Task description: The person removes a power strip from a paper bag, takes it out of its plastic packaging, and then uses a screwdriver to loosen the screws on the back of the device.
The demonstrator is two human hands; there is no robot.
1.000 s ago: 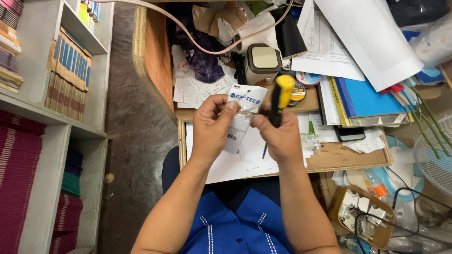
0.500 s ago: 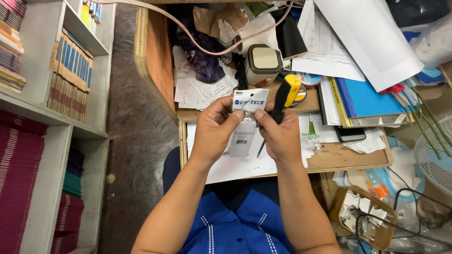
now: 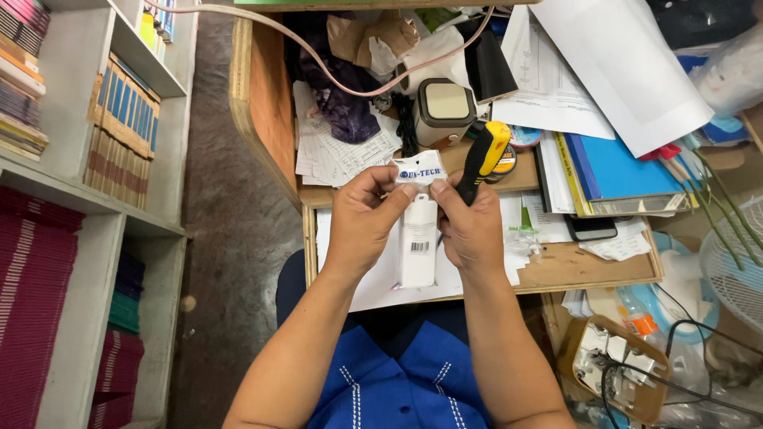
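Observation:
A small white plastic packet (image 3: 418,238) with a card header hangs upright between my two hands over the desk. My left hand (image 3: 363,214) pinches the left side of its top with thumb and forefinger. My right hand (image 3: 470,226) pinches the right side of the top, and the same hand also holds a yellow-and-black tool handle (image 3: 483,159) that sticks up and away from me. Both hands are close together, just above a white sheet of paper (image 3: 373,278) on the wooden desk (image 3: 588,266).
The desk is crowded: a small beige box device (image 3: 442,107), a pink cable (image 3: 318,59), loose papers (image 3: 338,147), a blue folder (image 3: 616,167), a black phone (image 3: 592,226). Bookshelves (image 3: 87,159) stand left. A fan (image 3: 735,262) and a box of wires (image 3: 616,369) sit at right.
Both hands have closed in on the top of the packet, which has dropped slightly toward the desk. The tool handle now leans more to the right.

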